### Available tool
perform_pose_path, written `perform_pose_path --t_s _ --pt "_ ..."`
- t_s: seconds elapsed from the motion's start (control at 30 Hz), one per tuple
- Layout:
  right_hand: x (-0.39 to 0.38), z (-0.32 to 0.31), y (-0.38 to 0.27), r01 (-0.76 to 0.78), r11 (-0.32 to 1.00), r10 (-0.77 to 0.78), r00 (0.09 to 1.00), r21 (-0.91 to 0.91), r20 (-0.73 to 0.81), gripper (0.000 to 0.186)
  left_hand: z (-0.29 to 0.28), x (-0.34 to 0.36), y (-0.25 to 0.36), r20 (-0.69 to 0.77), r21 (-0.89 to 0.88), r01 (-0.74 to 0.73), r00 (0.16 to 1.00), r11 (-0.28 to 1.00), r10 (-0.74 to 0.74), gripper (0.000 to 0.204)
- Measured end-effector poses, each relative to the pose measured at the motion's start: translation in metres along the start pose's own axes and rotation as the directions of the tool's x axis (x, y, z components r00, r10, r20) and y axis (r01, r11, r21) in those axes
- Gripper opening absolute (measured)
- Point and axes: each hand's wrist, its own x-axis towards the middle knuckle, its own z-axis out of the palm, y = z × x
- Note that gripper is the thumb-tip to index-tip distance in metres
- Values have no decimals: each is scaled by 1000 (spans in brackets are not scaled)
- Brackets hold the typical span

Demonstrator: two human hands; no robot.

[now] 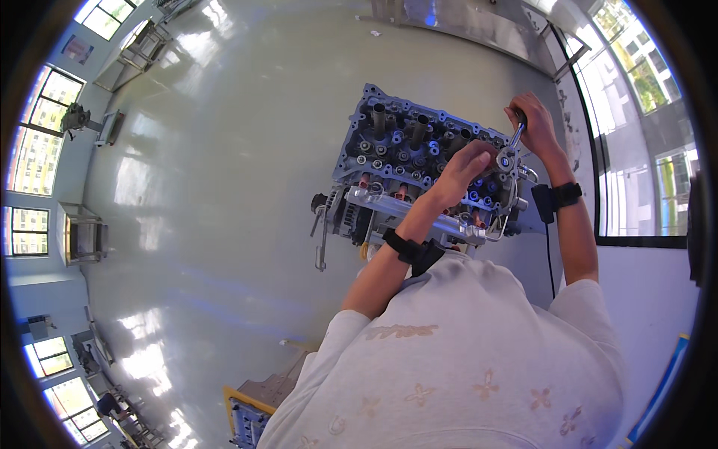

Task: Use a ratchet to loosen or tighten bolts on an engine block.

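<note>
Here's our left hand (458, 174), nearest, over the right end of the engine (396, 159) just ahead of us; its fingers curl, and we can't tell whether they grip anything. Farther up, our right hand (536, 126) wraps tightly round the wrench (517, 138), its head at that same end. Beyond, we've a metal table (479, 36).

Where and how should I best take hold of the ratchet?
Probably by the handle end, from the right: the ratchet slants out beyond the engine there, within the right grip; its head sits near the left grip.
</note>
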Motion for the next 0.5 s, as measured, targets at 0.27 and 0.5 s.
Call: perform_pose_path --t_s 0.27,0.5 --pt "3 -2 -9 -57 996 56 998 -68 -5 14 4 16 20 73 -465 88 995 881 -61 97" --pt "1 3 0 -63 996 70 991 62 -111 14 33 32 16 42 -240 3 999 971 7 104"
